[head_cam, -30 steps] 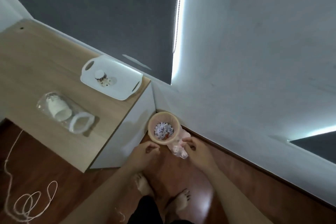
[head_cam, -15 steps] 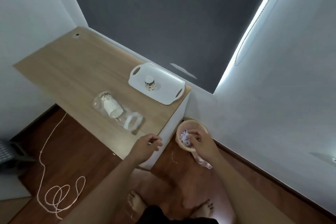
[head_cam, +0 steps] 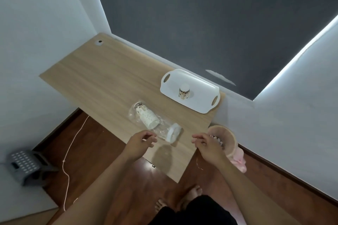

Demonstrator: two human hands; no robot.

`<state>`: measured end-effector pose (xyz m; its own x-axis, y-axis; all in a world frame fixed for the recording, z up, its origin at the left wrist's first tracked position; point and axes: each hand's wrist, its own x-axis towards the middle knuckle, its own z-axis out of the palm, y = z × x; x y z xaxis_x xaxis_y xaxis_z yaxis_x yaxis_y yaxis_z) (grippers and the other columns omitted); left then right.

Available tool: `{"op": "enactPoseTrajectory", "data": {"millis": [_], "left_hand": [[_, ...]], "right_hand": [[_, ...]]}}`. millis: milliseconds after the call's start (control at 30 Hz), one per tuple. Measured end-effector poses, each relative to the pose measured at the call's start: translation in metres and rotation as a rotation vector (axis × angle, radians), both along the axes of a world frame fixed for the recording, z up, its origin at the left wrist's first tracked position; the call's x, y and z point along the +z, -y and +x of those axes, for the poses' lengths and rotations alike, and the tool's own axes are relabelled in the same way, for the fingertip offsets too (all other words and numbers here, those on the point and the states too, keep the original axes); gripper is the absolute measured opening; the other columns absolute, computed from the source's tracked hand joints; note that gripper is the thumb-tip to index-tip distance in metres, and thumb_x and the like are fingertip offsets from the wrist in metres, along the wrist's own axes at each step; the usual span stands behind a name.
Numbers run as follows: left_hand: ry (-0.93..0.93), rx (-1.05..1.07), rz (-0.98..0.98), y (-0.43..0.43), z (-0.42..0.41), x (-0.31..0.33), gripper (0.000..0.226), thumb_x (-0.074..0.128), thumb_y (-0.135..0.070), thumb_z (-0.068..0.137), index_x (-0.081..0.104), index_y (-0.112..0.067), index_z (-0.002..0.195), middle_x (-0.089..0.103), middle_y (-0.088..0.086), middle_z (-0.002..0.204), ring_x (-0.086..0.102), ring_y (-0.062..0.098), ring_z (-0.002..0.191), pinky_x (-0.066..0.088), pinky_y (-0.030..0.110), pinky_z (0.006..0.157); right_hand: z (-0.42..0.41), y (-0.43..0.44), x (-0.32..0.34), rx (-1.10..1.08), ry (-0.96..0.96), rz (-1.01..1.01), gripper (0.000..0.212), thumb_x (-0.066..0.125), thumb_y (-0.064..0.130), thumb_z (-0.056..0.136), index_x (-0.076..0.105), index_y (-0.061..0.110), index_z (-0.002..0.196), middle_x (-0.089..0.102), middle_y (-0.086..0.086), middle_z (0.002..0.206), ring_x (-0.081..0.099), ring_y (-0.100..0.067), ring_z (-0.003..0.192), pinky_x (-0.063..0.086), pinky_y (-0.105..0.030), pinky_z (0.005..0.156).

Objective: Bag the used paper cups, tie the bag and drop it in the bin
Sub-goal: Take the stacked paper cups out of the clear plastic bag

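A clear plastic bag (head_cam: 161, 129) lies on its side on the wooden desk (head_cam: 102, 78) with a stack of white paper cups (head_cam: 147, 117) inside; its mouth faces my hands. One more patterned paper cup (head_cam: 184, 93) stands upside down on the white tray (head_cam: 199, 84). My left hand (head_cam: 140, 143) hovers just in front of the bag's near edge, fingers loosely curled, holding nothing. My right hand (head_cam: 207, 144) hangs over the desk's right corner, fingers apart and empty. The round tan bin (head_cam: 229, 138) sits on the floor right of the desk, partly hidden by my right hand.
Pink plastic (head_cam: 238, 162) lies beside the bin against the wall. A thin string (head_cam: 68, 160) trails across the wooden floor at left, near a grey perforated object (head_cam: 25, 164). My bare feet (head_cam: 178, 199) stand in front of the desk. Walls close in the desk's left and back.
The view has swung up and left from the bin to the desk. Both hands have come away from the bin and risen toward the bag on the desk.
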<state>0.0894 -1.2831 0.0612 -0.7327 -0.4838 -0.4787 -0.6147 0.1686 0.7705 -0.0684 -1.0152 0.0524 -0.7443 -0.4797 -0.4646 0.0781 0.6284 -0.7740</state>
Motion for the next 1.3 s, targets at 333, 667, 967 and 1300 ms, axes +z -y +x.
{"op": "enactPoseTrajectory", "data": {"millis": [333, 667, 967, 1300], "left_hand": [[-0.021, -0.121, -0.175, 0.059, -0.039, -0.006, 0.014, 0.073, -0.015, 0.110, 0.082, -0.011, 0.121, 0.084, -0.001, 0.114, 0.077, 0.013, 0.097, 0.059, 0.026, 0.090], [0.253, -0.799, -0.497, 0.150, -0.092, -0.036, 0.085, 0.071, -0.018, 0.103, 0.028, -0.017, 0.177, 0.017, 0.011, 0.186, 0.014, 0.038, 0.171, 0.034, 0.051, 0.132], [0.304, -1.219, -0.595, 0.200, -0.145, -0.052, 0.121, 0.082, -0.032, 0.100, -0.008, -0.029, 0.181, -0.011, 0.000, 0.191, -0.015, 0.032, 0.176, 0.008, 0.056, 0.141], [0.219, -1.388, -0.755, 0.194, -0.149, -0.066, 0.087, 0.067, -0.015, 0.105, 0.023, -0.029, 0.178, 0.019, 0.000, 0.187, 0.011, 0.022, 0.176, 0.012, 0.049, 0.138]], "right_hand": [[-0.034, 0.056, -0.010, 0.072, 0.115, 0.095, 0.027, 0.061, 0.029, 0.109, 0.073, 0.021, 0.131, 0.078, -0.002, 0.128, 0.075, -0.021, 0.117, 0.058, -0.048, 0.108], [-0.024, 0.117, -0.029, -0.036, 0.239, 0.124, 0.032, 0.069, 0.042, 0.108, 0.068, 0.012, 0.119, 0.078, -0.001, 0.123, 0.074, -0.019, 0.115, 0.058, -0.044, 0.104], [0.022, 0.175, -0.020, -0.284, 0.225, 0.214, 0.032, 0.072, 0.038, 0.107, 0.065, 0.019, 0.132, 0.071, -0.008, 0.135, 0.068, -0.023, 0.127, 0.053, -0.041, 0.110], [0.045, 0.190, 0.000, -0.402, 0.202, 0.209, 0.035, 0.070, 0.032, 0.109, 0.070, 0.018, 0.141, 0.073, -0.003, 0.140, 0.069, -0.018, 0.130, 0.053, -0.036, 0.112]]}}
